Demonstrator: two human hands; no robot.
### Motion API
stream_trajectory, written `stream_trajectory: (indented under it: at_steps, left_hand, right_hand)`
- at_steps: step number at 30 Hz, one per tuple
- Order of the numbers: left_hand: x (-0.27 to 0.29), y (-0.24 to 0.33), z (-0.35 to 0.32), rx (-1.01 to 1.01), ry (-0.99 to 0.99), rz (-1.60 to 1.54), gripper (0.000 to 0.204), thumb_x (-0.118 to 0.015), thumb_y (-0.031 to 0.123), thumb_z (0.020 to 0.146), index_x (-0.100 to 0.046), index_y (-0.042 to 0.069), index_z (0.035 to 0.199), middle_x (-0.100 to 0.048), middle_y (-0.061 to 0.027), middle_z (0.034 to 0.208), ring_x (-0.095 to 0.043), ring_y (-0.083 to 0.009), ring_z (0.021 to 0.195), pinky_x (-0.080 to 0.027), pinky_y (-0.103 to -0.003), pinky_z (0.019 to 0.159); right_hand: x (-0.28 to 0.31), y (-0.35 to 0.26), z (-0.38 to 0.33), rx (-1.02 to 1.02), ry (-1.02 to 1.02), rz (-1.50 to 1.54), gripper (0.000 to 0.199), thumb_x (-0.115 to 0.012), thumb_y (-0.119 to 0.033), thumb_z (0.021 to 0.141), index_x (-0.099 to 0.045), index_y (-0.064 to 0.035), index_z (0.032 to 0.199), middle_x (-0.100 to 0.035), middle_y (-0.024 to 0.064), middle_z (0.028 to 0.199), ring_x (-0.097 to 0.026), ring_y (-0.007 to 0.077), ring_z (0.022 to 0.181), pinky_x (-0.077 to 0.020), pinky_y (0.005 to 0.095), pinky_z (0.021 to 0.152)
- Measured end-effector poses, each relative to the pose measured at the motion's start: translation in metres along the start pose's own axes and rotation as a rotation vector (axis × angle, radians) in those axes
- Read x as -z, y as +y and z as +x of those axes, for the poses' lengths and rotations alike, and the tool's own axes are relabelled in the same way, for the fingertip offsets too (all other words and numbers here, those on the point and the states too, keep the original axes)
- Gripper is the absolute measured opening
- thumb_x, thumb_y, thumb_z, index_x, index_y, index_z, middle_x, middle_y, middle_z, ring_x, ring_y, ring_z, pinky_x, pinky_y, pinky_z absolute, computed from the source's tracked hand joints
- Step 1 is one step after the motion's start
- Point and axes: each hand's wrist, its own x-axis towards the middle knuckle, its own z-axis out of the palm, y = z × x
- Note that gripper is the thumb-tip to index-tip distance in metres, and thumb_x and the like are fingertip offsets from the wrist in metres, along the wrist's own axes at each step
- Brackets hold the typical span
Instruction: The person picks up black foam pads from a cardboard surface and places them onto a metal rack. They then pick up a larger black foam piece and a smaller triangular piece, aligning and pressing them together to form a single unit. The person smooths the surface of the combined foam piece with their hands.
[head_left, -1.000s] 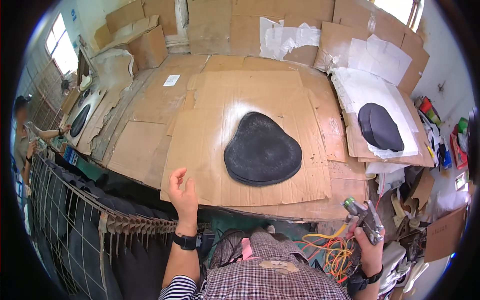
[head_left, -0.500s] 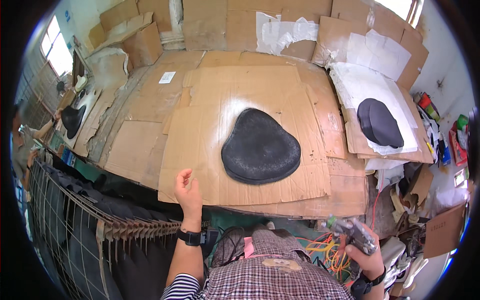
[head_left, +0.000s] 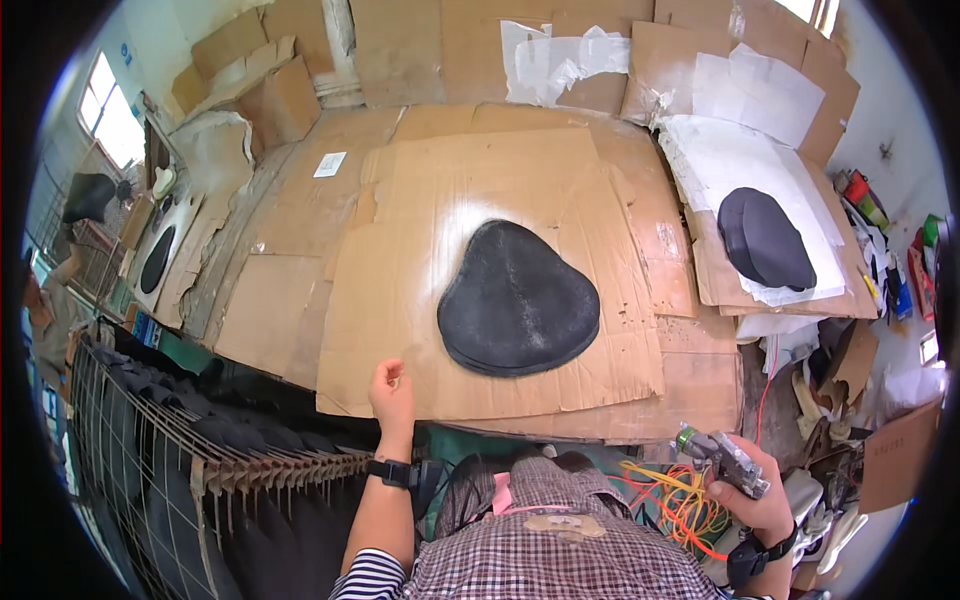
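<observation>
The black rounded-triangular pad (head_left: 518, 298) lies flat near the middle of a brown cardboard sheet (head_left: 390, 270), and at its lower edge I can make out a second layer. Its upper face looks dusty, with pale streaks. From where I watch, the wearer's right hand (head_left: 757, 495) is wrapped around a metal spray gun (head_left: 735, 466) with a green part at one end, off to the right of the pad and well apart from it. I cannot tell whether a finger presses its trigger.

I see the left hand (head_left: 393, 392) over the sheet's front edge, left of the pad and apart from it. Its fingers are bent loosely inward with nothing visible between them; I cannot tell whether thumb and fingertips meet.

Below the spray gun I have a tangle of yellow and orange hose (head_left: 690, 505), beside the checked apron (head_left: 570, 560). To the right, more dark pads (head_left: 765, 240) lie overlapping on white paper (head_left: 700, 150). On my left a wire rack (head_left: 200, 475) stands with black pieces in it. Farther out, at the left rim, a co-worker's arm (head_left: 68, 268) shows below a raised dark piece (head_left: 90, 197); the grip is too blurred for me to read.
</observation>
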Motion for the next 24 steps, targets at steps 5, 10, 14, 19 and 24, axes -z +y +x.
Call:
stream_trajectory:
  at_steps: [5, 10, 14, 19, 24]
  left_hand:
    - [-0.032, -0.036, 0.005, 0.065, -0.107, 0.053, 0.015, -0.062, 0.001, 0.084, -0.065, 0.002, 0.099, -0.067, -0.0060, 0.089, -0.063, -0.0172, 0.084, -0.051, -0.030, 0.079]
    - [-0.066, -0.060, 0.016, 0.110, -0.143, 0.195, 0.009, -0.063, 0.004, 0.084, -0.068, 0.002, 0.092, -0.067, -0.0076, 0.080, -0.064, -0.0187, 0.076, -0.052, -0.032, 0.073]
    - [-0.088, -0.069, 0.019, 0.092, -0.146, 0.294, 0.012, -0.065, 0.006, 0.081, -0.069, 0.003, 0.092, -0.069, -0.0113, 0.081, -0.066, -0.0236, 0.076, -0.053, -0.035, 0.073]
    - [-0.116, -0.053, 0.026, 0.110, -0.171, 0.477, 0.021, -0.065, 0.009, 0.079, -0.070, 0.002, 0.099, -0.071, -0.0140, 0.086, -0.068, -0.0312, 0.081, -0.054, -0.039, 0.078]
    - [-0.137, -0.050, 0.030, 0.042, -0.133, 0.739, 0.031, -0.065, 0.009, 0.080, -0.069, 0.003, 0.110, -0.069, -0.0179, 0.105, -0.065, -0.0356, 0.099, -0.052, -0.043, 0.090]
  right_hand:
    - [-0.005, -0.010, 0.029, 0.056, 0.016, 0.146, 0.055, -0.077, -0.010, 0.081, -0.054, 0.0040, 0.130, -0.066, 0.0035, 0.090, -0.062, 0.0105, 0.081, -0.0512, 0.0265, 0.074]
    - [0.028, 0.008, 0.023, 0.128, -0.243, -0.082, 0.062, -0.077, -0.004, 0.080, -0.050, 0.0022, 0.136, -0.067, 0.0070, 0.099, -0.063, 0.0118, 0.085, -0.0521, 0.0272, 0.076]
    - [0.033, 0.015, 0.023, 0.047, 0.152, 0.233, 0.059, -0.081, -0.011, 0.080, -0.055, 0.0035, 0.131, -0.068, 0.0075, 0.095, -0.064, 0.0124, 0.082, -0.0534, 0.0284, 0.075]
    - [0.069, 0.037, 0.011, 0.002, -0.066, 0.119, 0.063, -0.082, -0.009, 0.077, -0.053, 0.0048, 0.131, -0.068, 0.0083, 0.095, -0.066, 0.0162, 0.081, -0.0535, 0.0313, 0.075]
    - [0.056, 0.025, 0.046, 0.050, 0.073, 0.270, 0.063, -0.080, -0.006, 0.076, -0.051, 0.0044, 0.131, -0.067, 0.0107, 0.092, -0.066, 0.0166, 0.079, -0.0538, 0.0310, 0.073]
